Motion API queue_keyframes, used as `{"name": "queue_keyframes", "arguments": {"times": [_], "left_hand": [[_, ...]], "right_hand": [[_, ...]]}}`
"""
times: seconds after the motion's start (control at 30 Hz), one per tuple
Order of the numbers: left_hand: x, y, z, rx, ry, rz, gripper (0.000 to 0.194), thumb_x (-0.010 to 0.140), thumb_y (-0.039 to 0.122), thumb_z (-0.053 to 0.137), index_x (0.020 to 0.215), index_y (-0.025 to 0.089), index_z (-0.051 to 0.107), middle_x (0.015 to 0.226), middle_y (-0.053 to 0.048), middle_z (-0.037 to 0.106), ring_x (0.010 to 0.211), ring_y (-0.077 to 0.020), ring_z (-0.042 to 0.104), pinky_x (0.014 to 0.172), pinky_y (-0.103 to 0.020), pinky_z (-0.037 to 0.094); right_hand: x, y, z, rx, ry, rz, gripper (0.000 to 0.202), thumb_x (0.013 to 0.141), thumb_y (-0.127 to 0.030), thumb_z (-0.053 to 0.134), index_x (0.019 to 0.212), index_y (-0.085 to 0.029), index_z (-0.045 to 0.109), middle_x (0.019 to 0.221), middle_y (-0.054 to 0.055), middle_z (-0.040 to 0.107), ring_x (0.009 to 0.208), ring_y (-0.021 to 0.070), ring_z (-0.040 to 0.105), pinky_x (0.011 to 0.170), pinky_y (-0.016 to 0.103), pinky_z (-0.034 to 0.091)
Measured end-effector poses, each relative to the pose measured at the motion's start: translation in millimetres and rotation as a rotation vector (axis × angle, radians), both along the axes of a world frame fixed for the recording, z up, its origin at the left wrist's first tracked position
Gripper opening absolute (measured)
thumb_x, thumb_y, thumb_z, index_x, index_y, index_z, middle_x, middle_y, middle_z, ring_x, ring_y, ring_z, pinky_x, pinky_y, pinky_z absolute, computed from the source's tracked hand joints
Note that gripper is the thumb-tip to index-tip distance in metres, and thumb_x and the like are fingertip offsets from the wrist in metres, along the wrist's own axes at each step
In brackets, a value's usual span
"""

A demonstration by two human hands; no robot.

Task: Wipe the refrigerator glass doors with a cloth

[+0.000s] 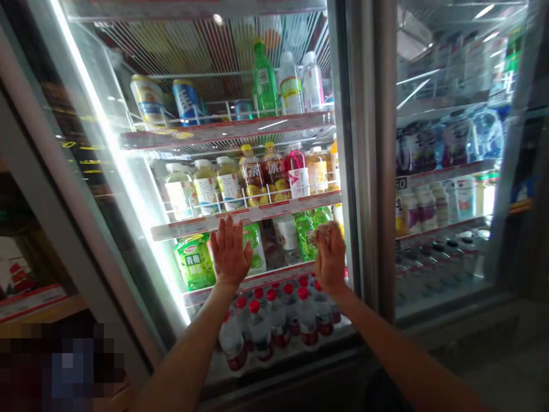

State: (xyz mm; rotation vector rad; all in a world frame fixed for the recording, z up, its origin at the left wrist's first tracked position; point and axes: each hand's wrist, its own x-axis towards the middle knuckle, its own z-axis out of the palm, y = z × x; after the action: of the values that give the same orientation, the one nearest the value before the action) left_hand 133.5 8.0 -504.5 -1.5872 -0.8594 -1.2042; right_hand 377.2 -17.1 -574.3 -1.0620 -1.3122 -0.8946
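My left hand [230,254] is raised with its fingers stretched out and palm forward, in front of the lit drinks fridge. It appears to lie flat on the glass, though contact is hard to confirm. My right hand [331,266] is closed around a crumpled cloth [326,233], held up at the glass near the right side of the door frame [362,171]. Behind my left hand stand a green drink pack [194,263] and a green-labelled bottle [256,246]. Green bottles [305,229] show just left of the cloth.
Several tea and juice bottles [229,186] line the middle shelf. Cans [148,97] and a green bottle [265,80] stand above. Red-capped bottles [260,329] fill the bottom. A second fridge section [446,166] lies right; a slanted metal frame [81,252] runs along the left.
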Motion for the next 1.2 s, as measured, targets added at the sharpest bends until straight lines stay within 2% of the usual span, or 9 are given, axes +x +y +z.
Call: {"name": "queue_keyframes", "arguments": {"times": [0.1,0.17,0.27,0.43,0.57,0.67,0.73,1.0,1.2], "left_hand": [[-2,-4,-5.7,-0.031,0.01,0.005,0.061,0.087,0.027,0.046,0.144,0.017,0.024,0.151,-0.012,0.02,0.142,-0.0214,0.009,0.116,-0.043,0.008],[-8,-8,-12.9,-0.036,0.058,0.005,0.063,0.087,0.026,0.046,0.144,0.018,0.022,0.151,-0.011,0.02,0.142,-0.0212,0.009,0.116,-0.043,0.01],[-19,-13,-26.9,-0.043,0.14,0.006,0.067,0.086,0.023,0.047,0.146,0.02,0.016,0.151,-0.01,0.019,0.141,-0.0207,0.01,0.116,-0.042,0.01],[-20,-13,-49.4,-0.053,0.098,0.009,0.069,0.086,0.022,0.047,0.146,0.019,0.014,0.152,-0.011,0.016,0.141,-0.0215,0.009,0.116,-0.043,0.006],[-9,-11,-56.5,-0.075,-0.001,0.021,0.069,0.087,0.024,0.047,0.146,0.019,0.012,0.151,-0.013,0.017,0.141,-0.0236,0.008,0.115,-0.049,0.006],[-8,-13,-57.5,-0.11,-0.008,0.028,0.069,0.087,0.025,0.047,0.146,0.019,0.012,0.151,-0.014,0.02,0.141,-0.0234,0.009,0.115,-0.05,0.008],[-12,-15,-59.0,-0.129,-0.001,0.029,0.068,0.087,0.024,0.048,0.146,0.02,0.015,0.15,-0.013,0.022,0.141,-0.0227,0.01,0.115,-0.048,0.009],[-11,-17,-76.0,-0.108,-0.003,0.06,0.069,0.086,0.023,0.049,0.146,0.019,0.014,0.15,-0.013,0.022,0.141,-0.0237,0.011,0.115,-0.049,0.011],[-8,-17,-77.1,-0.122,-0.023,0.039,0.069,0.086,0.025,0.049,0.146,0.02,0.013,0.15,-0.013,0.021,0.141,-0.0237,0.01,0.115,-0.049,0.01]], "right_hand": [[-56,-8,-17.6,-0.111,-0.222,0.09,0.058,0.082,-0.011,0.043,0.138,-0.025,0.039,0.15,0.007,0.028,0.142,0.0257,0.016,0.11,0.048,0.025],[-71,-14,-31.0,-0.152,-0.341,0.127,0.053,0.081,-0.014,0.047,0.132,-0.027,0.046,0.146,0.004,0.037,0.141,0.0229,0.018,0.113,0.047,0.018],[-43,-15,-45.2,-0.138,-0.332,0.078,0.048,0.083,-0.015,0.046,0.129,-0.029,0.049,0.143,0.005,0.042,0.14,0.0205,0.023,0.114,0.048,0.012],[37,-8,-47.1,-0.092,0.083,-0.165,0.049,0.087,-0.019,0.041,0.136,-0.019,0.04,0.147,0.018,0.029,0.135,0.0285,0.031,0.102,0.05,0.033],[4,-13,-50.1,-0.144,0.05,-0.087,0.055,0.086,-0.015,0.039,0.14,-0.019,0.033,0.15,0.017,0.025,0.138,0.0296,0.025,0.102,0.05,0.034],[-45,-21,-59.4,-0.219,-0.134,0.018,0.056,0.082,-0.01,0.041,0.136,-0.021,0.041,0.147,0.012,0.033,0.141,0.0273,0.018,0.108,0.05,0.026],[-57,-25,-65.4,-0.234,-0.213,0.058,0.055,0.08,-0.009,0.042,0.133,-0.023,0.045,0.144,0.009,0.039,0.141,0.0249,0.018,0.111,0.049,0.022],[22,-24,-68.9,-0.215,0.112,-0.107,0.057,0.086,-0.015,0.04,0.142,-0.018,0.029,0.151,0.017,0.021,0.139,0.0292,0.022,0.103,0.051,0.032],[-58,-28,-72.7,-0.258,-0.183,0.044,0.053,0.08,-0.011,0.044,0.132,-0.02,0.046,0.145,0.01,0.037,0.141,0.0274,0.018,0.11,0.049,0.022]]}}
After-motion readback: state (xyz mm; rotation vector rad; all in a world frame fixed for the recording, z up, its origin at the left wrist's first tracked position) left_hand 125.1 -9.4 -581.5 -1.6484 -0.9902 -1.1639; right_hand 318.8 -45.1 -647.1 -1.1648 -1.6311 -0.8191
